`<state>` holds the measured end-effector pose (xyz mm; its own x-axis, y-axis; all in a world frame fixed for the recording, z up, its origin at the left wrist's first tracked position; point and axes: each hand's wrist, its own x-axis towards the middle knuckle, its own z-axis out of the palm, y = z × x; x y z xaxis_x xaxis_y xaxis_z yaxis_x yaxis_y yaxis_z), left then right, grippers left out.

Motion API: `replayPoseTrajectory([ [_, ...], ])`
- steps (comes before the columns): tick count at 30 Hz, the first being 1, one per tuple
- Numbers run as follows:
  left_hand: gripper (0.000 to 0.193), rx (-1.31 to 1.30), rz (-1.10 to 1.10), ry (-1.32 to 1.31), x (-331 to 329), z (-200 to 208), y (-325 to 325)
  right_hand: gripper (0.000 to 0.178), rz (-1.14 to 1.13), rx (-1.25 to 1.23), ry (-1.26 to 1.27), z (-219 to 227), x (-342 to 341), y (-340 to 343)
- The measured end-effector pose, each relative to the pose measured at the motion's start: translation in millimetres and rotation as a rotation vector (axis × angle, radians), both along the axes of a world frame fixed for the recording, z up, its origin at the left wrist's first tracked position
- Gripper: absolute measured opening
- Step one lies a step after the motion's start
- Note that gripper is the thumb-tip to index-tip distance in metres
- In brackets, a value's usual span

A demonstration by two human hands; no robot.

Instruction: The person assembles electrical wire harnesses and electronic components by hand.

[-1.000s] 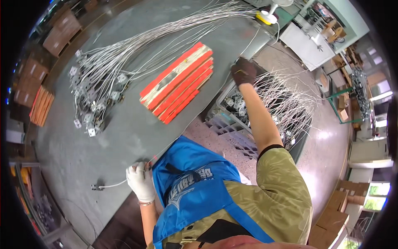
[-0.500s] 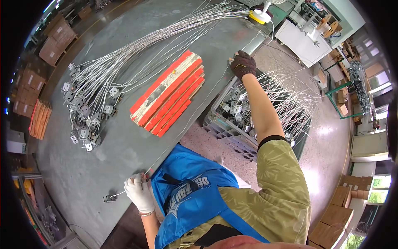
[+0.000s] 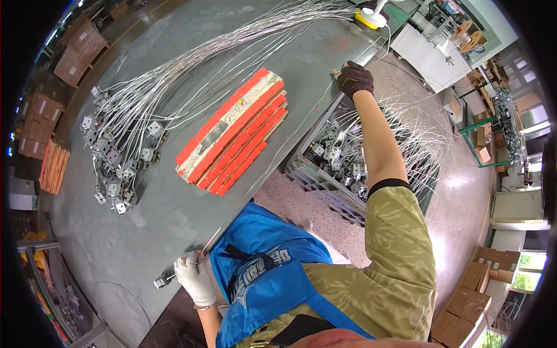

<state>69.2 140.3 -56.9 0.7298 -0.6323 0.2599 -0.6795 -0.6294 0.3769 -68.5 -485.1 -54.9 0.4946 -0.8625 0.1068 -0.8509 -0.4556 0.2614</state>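
My left hand (image 3: 195, 279), in a white glove, is closed on a white wire (image 3: 259, 183) at the table's near edge. A small grey metal part (image 3: 162, 282) sits against its outer side, at the wire's end. Farther off to the right, my right hand (image 3: 355, 80), in a dark brown glove, has its fingers curled at the far stretch of that wire, which runs fairly straight along the table edge between both hands. Its fingertips are partly hidden, though a pinch on the wire seems to show. A red-edged stack of strips (image 3: 232, 132) lies beyond the wire.
On the grey table (image 3: 156, 229), a long bundle of white wires (image 3: 191, 60) ends in several metal parts (image 3: 113, 153) at left. Beside the table, a grey crate (image 3: 322, 182) holds similar wired parts under my right arm. A fan with a yellow-and-white base (image 3: 369, 18) stands at the far corner.
My right hand has moved farther away and to the right. The small metal part has come up against my left hand, which has shifted slightly nearer to me.
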Motion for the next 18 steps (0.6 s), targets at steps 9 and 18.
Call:
replayPoseTrajectory([
  [9, 0.010, 0.008, -0.009, 0.004, -5, -1, 1, 0.054, 0.046, -0.113, -0.137, -34, -17, -28],
  [18, 0.018, 0.021, -0.071, 0.143, 7, 19, -5, 0.029, 0.411, -0.038, 0.227, -74, -109, -165],
])
